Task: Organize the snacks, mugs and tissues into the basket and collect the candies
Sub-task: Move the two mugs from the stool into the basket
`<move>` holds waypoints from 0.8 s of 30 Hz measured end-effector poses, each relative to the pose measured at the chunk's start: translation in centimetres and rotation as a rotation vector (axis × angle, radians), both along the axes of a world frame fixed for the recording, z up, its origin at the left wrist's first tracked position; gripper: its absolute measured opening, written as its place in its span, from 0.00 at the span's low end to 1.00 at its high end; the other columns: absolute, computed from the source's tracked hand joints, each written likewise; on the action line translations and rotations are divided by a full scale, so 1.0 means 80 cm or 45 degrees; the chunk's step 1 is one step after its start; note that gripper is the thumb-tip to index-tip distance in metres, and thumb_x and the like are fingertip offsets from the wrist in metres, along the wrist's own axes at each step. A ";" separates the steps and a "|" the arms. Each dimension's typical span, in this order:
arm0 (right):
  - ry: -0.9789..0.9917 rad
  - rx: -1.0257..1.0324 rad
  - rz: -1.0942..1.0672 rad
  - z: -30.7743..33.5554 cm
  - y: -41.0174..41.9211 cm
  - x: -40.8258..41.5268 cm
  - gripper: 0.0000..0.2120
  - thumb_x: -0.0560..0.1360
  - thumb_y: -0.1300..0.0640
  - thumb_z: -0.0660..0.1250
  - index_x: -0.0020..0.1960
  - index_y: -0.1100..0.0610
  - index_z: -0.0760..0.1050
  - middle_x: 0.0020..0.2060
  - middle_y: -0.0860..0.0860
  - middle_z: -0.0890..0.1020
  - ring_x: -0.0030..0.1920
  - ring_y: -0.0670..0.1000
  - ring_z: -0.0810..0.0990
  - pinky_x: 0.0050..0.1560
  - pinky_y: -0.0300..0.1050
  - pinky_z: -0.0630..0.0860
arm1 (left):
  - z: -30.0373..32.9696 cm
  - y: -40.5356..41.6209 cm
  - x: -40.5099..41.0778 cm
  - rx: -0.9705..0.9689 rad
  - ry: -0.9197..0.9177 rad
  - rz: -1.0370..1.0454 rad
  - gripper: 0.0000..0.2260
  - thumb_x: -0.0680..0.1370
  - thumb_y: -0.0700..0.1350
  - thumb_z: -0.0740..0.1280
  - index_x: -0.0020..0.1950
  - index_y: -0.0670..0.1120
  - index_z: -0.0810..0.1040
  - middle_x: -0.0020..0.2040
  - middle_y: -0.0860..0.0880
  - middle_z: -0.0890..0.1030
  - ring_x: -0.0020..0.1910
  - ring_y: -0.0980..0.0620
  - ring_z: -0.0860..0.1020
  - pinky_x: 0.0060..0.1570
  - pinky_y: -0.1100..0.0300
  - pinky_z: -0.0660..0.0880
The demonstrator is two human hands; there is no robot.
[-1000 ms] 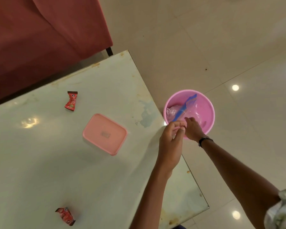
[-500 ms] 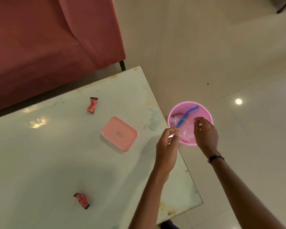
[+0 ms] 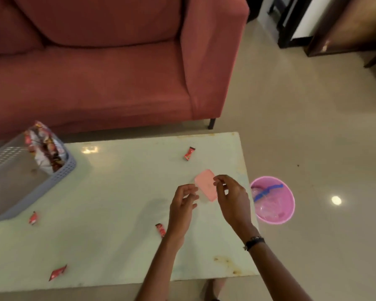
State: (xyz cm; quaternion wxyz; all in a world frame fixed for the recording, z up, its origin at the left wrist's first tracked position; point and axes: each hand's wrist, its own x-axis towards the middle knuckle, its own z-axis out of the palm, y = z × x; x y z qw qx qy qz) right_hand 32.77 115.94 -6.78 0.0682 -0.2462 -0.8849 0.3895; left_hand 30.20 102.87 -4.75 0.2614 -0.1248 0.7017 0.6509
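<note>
A pink lidded box (image 3: pixel 205 186) lies on the pale table (image 3: pixel 117 203), partly behind my hands. My left hand (image 3: pixel 183 210) and my right hand (image 3: pixel 231 197) hover just over it, fingers loosely curled and apart, holding nothing I can see. Several red wrapped candies lie scattered: one (image 3: pixel 189 153) toward the far edge, one (image 3: pixel 160 230) by my left wrist, one (image 3: pixel 33 217) beside the basket, one (image 3: pixel 57 272) near the front edge. A grey perforated basket (image 3: pixel 63 172) at the left holds a snack bag (image 3: pixel 45 147).
A pink bin (image 3: pixel 288 203) stands on the floor right of the table, with a clear plastic bag and a blue strip inside. A red sofa (image 3: pixel 109 61) runs along the far side. Dark furniture (image 3: pixel 334 25) stands at the back right.
Both hands have come away from over the pink bin and back above the table by the pink box. The view has lifted, showing the basket, sofa and more candies.
</note>
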 end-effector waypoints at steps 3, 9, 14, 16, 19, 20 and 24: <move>-0.015 -0.021 0.083 0.024 -0.058 -0.013 0.07 0.78 0.57 0.60 0.50 0.51 0.77 0.46 0.43 0.83 0.41 0.45 0.80 0.38 0.41 0.77 | 0.016 -0.076 -0.010 -0.020 0.002 0.108 0.08 0.80 0.39 0.59 0.55 0.48 0.74 0.56 0.48 0.80 0.52 0.53 0.79 0.52 0.60 0.75; -0.046 -0.109 0.235 0.037 -0.196 -0.047 0.06 0.78 0.57 0.61 0.49 0.49 0.77 0.43 0.41 0.83 0.43 0.43 0.81 0.41 0.43 0.77 | 0.029 -0.236 -0.031 -0.064 -0.001 0.299 0.07 0.80 0.40 0.60 0.54 0.48 0.75 0.54 0.48 0.81 0.50 0.52 0.80 0.46 0.62 0.75; -0.089 -0.139 0.309 0.020 -0.333 -0.086 0.07 0.78 0.57 0.61 0.50 0.47 0.76 0.43 0.40 0.82 0.43 0.42 0.82 0.40 0.44 0.79 | 0.026 -0.379 -0.052 -0.089 -0.002 0.376 0.06 0.80 0.41 0.60 0.54 0.48 0.75 0.52 0.50 0.81 0.49 0.53 0.81 0.45 0.64 0.75; -0.105 -0.147 0.326 0.011 -0.386 -0.103 0.07 0.78 0.57 0.61 0.50 0.47 0.76 0.43 0.40 0.82 0.42 0.42 0.82 0.40 0.44 0.79 | 0.023 -0.433 -0.064 -0.101 -0.002 0.387 0.06 0.80 0.41 0.60 0.53 0.48 0.75 0.52 0.50 0.82 0.48 0.53 0.81 0.45 0.64 0.75; -0.125 -0.154 0.365 -0.002 -0.453 -0.128 0.07 0.78 0.57 0.61 0.50 0.47 0.76 0.43 0.39 0.82 0.42 0.41 0.82 0.40 0.44 0.79 | 0.013 -0.504 -0.083 -0.140 -0.008 0.397 0.07 0.80 0.40 0.59 0.53 0.47 0.75 0.51 0.50 0.82 0.47 0.53 0.81 0.45 0.64 0.75; -0.132 -0.158 0.385 -0.006 -0.473 -0.136 0.07 0.78 0.56 0.61 0.49 0.46 0.76 0.43 0.39 0.82 0.42 0.41 0.82 0.40 0.45 0.80 | 0.010 -0.525 -0.089 -0.147 -0.010 0.409 0.07 0.80 0.39 0.59 0.54 0.46 0.75 0.51 0.50 0.82 0.47 0.53 0.81 0.45 0.64 0.75; -0.161 -0.169 0.463 -0.012 -0.538 -0.164 0.08 0.78 0.57 0.61 0.49 0.46 0.76 0.42 0.39 0.82 0.42 0.41 0.82 0.40 0.43 0.79 | -0.004 -0.590 -0.109 -0.152 -0.032 0.513 0.07 0.80 0.40 0.60 0.55 0.44 0.75 0.51 0.48 0.82 0.47 0.52 0.81 0.46 0.62 0.75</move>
